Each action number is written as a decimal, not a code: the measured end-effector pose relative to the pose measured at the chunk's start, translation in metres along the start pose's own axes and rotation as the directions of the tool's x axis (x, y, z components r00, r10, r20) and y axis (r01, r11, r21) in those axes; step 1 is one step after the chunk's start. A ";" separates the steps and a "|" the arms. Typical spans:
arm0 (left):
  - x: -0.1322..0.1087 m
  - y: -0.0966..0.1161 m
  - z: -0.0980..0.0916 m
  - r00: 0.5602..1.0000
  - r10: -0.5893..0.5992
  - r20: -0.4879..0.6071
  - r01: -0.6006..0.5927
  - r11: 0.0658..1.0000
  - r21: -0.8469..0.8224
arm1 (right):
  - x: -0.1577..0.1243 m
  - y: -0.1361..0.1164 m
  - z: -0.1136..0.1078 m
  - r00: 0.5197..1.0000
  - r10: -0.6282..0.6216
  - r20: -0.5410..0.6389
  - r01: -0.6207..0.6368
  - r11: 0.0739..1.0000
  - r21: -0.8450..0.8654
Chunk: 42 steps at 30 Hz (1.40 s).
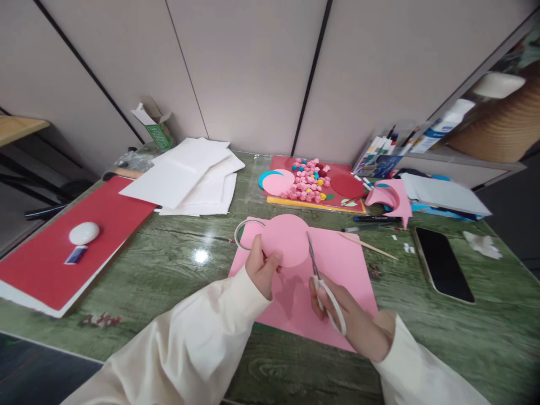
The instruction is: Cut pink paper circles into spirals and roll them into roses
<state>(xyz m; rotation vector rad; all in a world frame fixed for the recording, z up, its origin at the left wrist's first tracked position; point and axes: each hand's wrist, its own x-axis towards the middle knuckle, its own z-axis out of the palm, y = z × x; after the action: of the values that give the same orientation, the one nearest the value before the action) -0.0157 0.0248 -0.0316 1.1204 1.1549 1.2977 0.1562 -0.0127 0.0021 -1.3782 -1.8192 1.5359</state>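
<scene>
Cream sleeves (pixel 206 323) lead to left fingers (pixel 272 262) pinching a pink disc (pixel 289 239), right fingers (pixel 335 288) gripping scissors (pixel 316 271); turning the disc should smooth its edge.

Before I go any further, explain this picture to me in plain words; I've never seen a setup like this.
There is no machine here: one person is working bare-handed, seen by a camera worn on the head, looking forward and down. The cream sleeves reach in from the bottom edge. The left hand holds a pink paper disc; the right hand holds white-handled scissors, blades at the disc's right edge. Beneath lies a pink sheet on a green table. To the left are a red sheet and white papers; at the back, a cluster of small, mostly pink pieces; to the right, a phone with a dark screen.
</scene>
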 end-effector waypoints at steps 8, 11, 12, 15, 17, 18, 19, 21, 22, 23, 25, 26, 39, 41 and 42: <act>0.000 -0.001 0.001 1.000 -0.009 -0.006 0.009 1.000 0.003 | -0.001 0.000 -0.001 1.000 0.010 -0.007 -0.011 0.999 -0.042; 0.001 0.000 0.001 0.999 -0.013 -0.033 0.013 1.000 -0.015 | -0.001 -0.003 -0.001 1.000 0.011 -0.012 -0.012 0.998 -0.055; 0.001 0.001 0.001 0.999 -0.011 -0.039 0.010 1.000 -0.025 | 0.000 -0.004 -0.001 1.000 0.011 -0.009 -0.011 0.998 -0.060; 0.002 0.002 0.001 0.999 -0.009 -0.038 0.007 0.999 -0.045 | 0.000 -0.008 -0.002 1.000 0.026 0.008 -0.025 0.997 -0.067; 0.002 0.003 0.001 0.999 -0.013 -0.043 0.011 0.999 -0.050 | 0.000 -0.009 -0.002 1.000 0.029 0.005 -0.028 0.999 -0.044; 0.002 0.003 0.001 0.999 -0.019 -0.044 0.016 0.999 -0.051 | 0.000 -0.009 -0.002 1.000 0.024 -0.005 -0.025 0.999 -0.026; 0.002 0.003 0.001 0.999 -0.022 -0.048 0.019 0.998 -0.055 | -0.001 -0.009 -0.002 1.000 0.018 -0.011 -0.018 1.000 -0.008; 0.002 0.003 0.002 0.998 -0.025 -0.056 0.021 0.998 -0.067 | -0.001 -0.006 -0.001 1.000 0.011 -0.012 -0.011 1.000 0.016; 0.002 0.002 0.002 0.998 -0.024 -0.058 0.020 0.997 -0.072 | -0.001 -0.004 -0.001 1.000 0.012 -0.009 -0.012 1.000 0.022; 0.002 0.002 0.002 0.998 -0.021 -0.060 0.017 0.997 -0.076 | -0.001 -0.002 -0.001 1.000 0.013 -0.002 -0.013 1.000 0.026; 0.002 0.003 0.002 0.998 -0.017 -0.063 0.012 0.997 -0.079 | -0.001 0.001 0.000 1.000 0.012 0.004 -0.012 1.000 0.025; 0.002 0.003 0.002 0.998 -0.018 -0.060 0.013 0.997 -0.078 | -0.001 0.002 0.000 1.000 0.007 0.001 -0.007 1.000 0.019; 0.002 0.006 0.000 0.998 -0.014 -0.058 0.015 1.000 0.012 | 0.000 0.003 0.001 1.000 0.007 -0.007 -0.007 1.000 0.016; 0.002 0.006 -0.001 1.000 -0.011 -0.024 0.013 0.998 0.059 | 0.000 0.004 0.001 1.000 0.004 -0.008 -0.004 1.000 0.011; 0.001 0.007 -0.001 1.000 -0.013 -0.009 0.013 0.997 0.082 | 0.000 0.005 0.001 1.000 -0.003 -0.013 0.003 1.000 0.009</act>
<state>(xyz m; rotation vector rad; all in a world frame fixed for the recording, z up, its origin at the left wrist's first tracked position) -0.0179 0.0260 -0.0250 1.1665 1.2296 1.2557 0.1576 -0.0133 -0.0027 -1.3768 -1.8037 1.5287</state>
